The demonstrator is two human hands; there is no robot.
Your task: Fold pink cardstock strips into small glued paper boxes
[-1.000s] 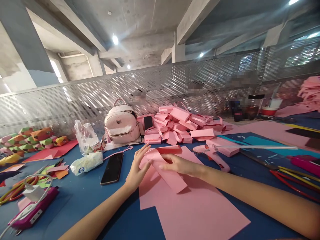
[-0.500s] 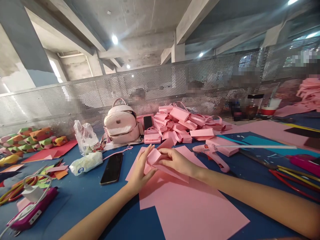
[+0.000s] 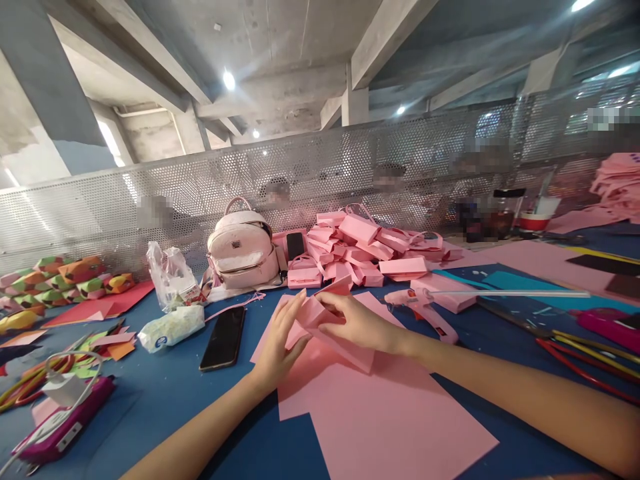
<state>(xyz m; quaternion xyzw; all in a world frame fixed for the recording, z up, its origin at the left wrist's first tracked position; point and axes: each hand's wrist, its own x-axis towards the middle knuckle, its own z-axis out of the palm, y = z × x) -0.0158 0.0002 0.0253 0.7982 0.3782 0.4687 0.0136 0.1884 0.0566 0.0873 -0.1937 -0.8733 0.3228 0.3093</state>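
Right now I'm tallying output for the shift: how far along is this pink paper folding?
Done: a pile of folded pink boxes sits behind the hands. In hand: the left hand and right hand pinch a partly folded pink strip. Left: flat pink sheets lie unfolded on the blue table; the glue gun rests untouched.

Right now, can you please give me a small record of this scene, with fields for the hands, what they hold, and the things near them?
left hand: on the folded pink paper, fingers up
right hand: pressing the same paper from the other side
under it: flat pink sheets on a blue table
left of hands: black phone
right of hands: pink glue gun
behind: pink backpack, pile of pink paper boxes
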